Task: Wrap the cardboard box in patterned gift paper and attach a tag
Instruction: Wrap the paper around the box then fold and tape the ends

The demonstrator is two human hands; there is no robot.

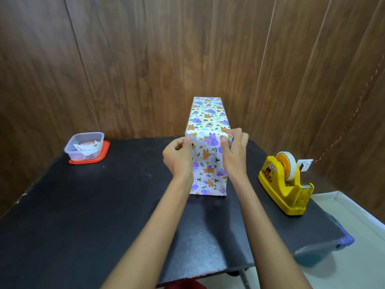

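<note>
A tall box (208, 122) wrapped in white paper with purple and orange animal prints stands on the black table (104, 205), a little right of centre. My left hand (178, 157) pinches the paper at the near left top corner. My right hand (234, 150) pinches the near right top corner, thumb on the front face. The near face shows folded paper flaps near its base. A clear plastic tub (85, 147) at the far left holds white paper tags.
A yellow tape dispenser (285, 182) with a white tape roll sits at the table's right edge. The tub rests on its red lid (104, 153). Wooden wall panels stand close behind. A blue-lidded container (325, 249) lies below the table at right.
</note>
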